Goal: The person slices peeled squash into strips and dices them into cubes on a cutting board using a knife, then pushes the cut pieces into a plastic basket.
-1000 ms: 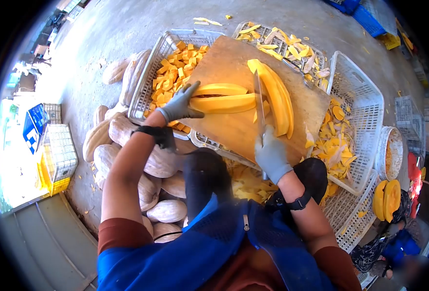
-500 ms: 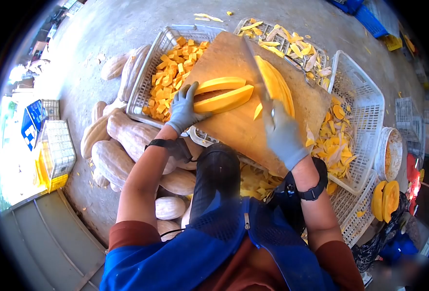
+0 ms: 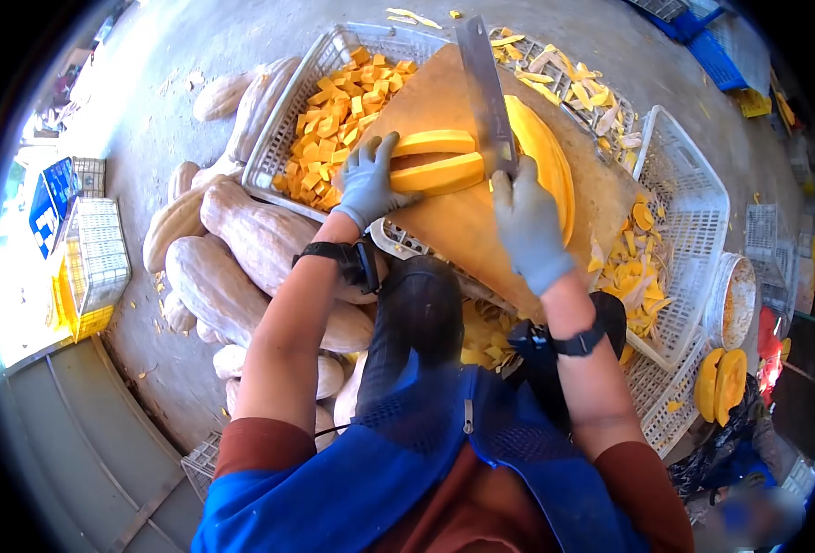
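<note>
Your grey-gloved left hand (image 3: 368,180): half-curled, fingers and thumb spread, bracing left ends of 2 straight orange pumpkin strips (image 3: 440,173). Grey-gloved right hand (image 3: 529,221): wrapped round handle of long steel knife (image 3: 484,88).

Vs 1.0 s ago: knife moved farther from you, lower blade now by strips' right ends; can't tell contact. Looks lined up for cutting.

Strips on brown wooden board (image 3: 444,226); curved orange pumpkin pieces (image 3: 550,157) right, orange cubes (image 3: 334,129) left in white plastic crate (image 3: 265,152).

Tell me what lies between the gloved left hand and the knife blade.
In the head view, two pumpkin strips lie between the gloved left hand and the knife blade.
</note>
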Motion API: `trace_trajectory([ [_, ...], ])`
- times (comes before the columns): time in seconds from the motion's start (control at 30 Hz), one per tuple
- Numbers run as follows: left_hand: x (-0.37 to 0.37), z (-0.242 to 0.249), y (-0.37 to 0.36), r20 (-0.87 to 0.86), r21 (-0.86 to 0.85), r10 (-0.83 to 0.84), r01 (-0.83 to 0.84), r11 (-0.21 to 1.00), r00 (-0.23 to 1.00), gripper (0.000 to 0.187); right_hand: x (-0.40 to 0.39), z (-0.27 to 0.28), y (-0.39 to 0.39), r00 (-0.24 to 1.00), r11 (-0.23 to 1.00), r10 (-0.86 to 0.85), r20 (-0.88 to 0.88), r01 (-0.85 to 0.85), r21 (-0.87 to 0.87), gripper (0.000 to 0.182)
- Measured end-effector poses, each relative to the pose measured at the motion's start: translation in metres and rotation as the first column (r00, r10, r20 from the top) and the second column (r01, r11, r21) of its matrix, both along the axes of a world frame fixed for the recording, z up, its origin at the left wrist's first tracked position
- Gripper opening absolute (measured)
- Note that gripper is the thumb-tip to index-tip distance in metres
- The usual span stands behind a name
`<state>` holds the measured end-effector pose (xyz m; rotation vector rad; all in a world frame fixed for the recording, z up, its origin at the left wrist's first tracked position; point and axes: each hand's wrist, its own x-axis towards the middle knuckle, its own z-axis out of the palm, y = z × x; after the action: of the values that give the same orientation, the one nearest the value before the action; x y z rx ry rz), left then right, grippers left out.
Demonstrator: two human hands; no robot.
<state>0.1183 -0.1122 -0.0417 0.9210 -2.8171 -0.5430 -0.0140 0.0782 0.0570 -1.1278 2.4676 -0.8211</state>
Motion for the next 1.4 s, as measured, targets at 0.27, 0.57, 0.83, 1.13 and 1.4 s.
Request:
trace_trajectory([
  [0.27, 0.000, -0.018, 0.008, -0.109, 0.041, 0.081, -0.077, 0.996, 0.991, 0.103, -0.004, -0.011, -0.006, 0.997, 0.988, 0.075, -0.035, -0.069, 0.138, 0.028],
  [0.57, -0.001, -0.021, 0.013, -0.095, 0.041, 0.140, -0.136, 0.990, 0.986, 0.100, -0.003, -0.067, -0.025, 0.983, 0.961, 0.181, -0.030, -0.170, 0.218, 0.029],
  [0.83, 0.020, -0.038, -0.003, -0.306, 0.156, 0.134, -0.089, 0.984, 0.942, 0.100, 0.033, -0.005, -0.039, 0.993, 0.985, 0.115, -0.024, -0.110, 0.135, 0.031],
  [1.13, 0.040, -0.015, 0.004, -0.223, 0.113, 0.205, -0.183, 0.977, 0.953, 0.089, 0.033, 0.003, -0.047, 0.986, 0.962, 0.163, 0.025, -0.164, 0.220, 0.031],
  [1.4, 0.043, -0.027, 0.005, -0.293, 0.134, 0.245, -0.214, 0.968, 0.924, 0.075, 0.034, -0.036, -0.049, 0.956, 0.926, 0.293, 0.010, -0.286, 0.247, 0.028],
])
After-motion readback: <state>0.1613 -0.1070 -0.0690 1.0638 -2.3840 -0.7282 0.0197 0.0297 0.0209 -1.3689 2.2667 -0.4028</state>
